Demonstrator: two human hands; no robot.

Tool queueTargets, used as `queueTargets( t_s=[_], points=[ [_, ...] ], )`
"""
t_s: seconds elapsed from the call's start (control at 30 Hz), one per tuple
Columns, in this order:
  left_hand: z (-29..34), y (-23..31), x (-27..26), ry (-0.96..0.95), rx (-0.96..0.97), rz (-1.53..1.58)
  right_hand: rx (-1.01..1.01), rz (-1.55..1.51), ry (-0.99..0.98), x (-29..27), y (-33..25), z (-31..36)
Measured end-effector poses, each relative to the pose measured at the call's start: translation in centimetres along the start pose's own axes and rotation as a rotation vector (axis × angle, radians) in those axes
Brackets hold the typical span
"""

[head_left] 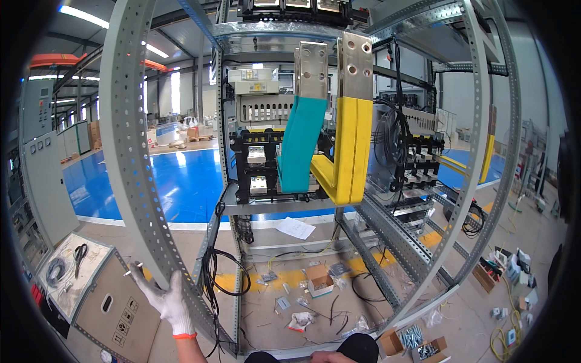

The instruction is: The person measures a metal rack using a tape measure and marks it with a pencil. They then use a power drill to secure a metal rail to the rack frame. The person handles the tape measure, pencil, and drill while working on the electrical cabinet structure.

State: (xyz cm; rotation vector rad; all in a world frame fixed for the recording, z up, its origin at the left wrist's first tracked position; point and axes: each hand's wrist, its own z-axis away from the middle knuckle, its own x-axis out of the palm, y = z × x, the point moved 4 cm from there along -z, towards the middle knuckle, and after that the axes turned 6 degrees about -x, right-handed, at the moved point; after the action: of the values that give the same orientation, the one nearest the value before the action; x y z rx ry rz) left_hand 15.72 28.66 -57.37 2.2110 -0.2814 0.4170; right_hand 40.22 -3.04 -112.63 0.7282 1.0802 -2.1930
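Note:
My left hand (169, 305), in a white glove with an orange cuff, is at the lower left beside the perforated grey upright (130, 133) of a metal cabinet frame. A thin white stick that looks like a cigarette (134, 269) is held between its fingers, and its thumb lies against the upright. At the bottom edge, between my dark-clothed knees, a bit of bare skin shows, seemingly my right hand (330, 357); its fingers are hidden. Ahead in the frame stand a teal-sleeved busbar (305, 139) and a yellow-sleeved busbar (354, 145), both with bare metal upper ends with holes.
Black cables (212, 272) hang by the left post. A box (112, 308) bearing scissors (80, 257) stands at left. An open carton (319, 279), plastic bags and scraps lie on the floor inside the frame. Boxes of bolts (417, 345) sit at lower right, near a yellow cord (505, 339).

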Motion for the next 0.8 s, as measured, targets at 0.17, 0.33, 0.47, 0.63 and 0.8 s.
queueTargets(
  t_s=[0.17,0.33,0.47,0.63,0.8],
  points=[
    [-1.1,-1.2,-2.1,-0.009,0.045,-0.231,0.039,-0.061,-0.056,-4.6,-7.7,4.6],
    [-1.2,-1.3,-1.3,-0.065,-0.023,-0.120,0.067,-0.101,0.058,-4.4,-6.9,4.7],
    [-1.1,-1.4,-1.7,-0.083,-0.075,-0.014,0.005,-0.035,-0.005,-3.6,-6.5,3.5],
    [-1.2,-1.2,-1.9,-0.077,-0.085,-0.029,-0.029,-0.028,-0.056,-1.7,-4.7,1.2],
    [-0.7,-0.4,-0.9,-0.108,-0.101,0.026,-0.011,0.005,-0.054,-0.4,-2.5,-0.2]
  ],
)
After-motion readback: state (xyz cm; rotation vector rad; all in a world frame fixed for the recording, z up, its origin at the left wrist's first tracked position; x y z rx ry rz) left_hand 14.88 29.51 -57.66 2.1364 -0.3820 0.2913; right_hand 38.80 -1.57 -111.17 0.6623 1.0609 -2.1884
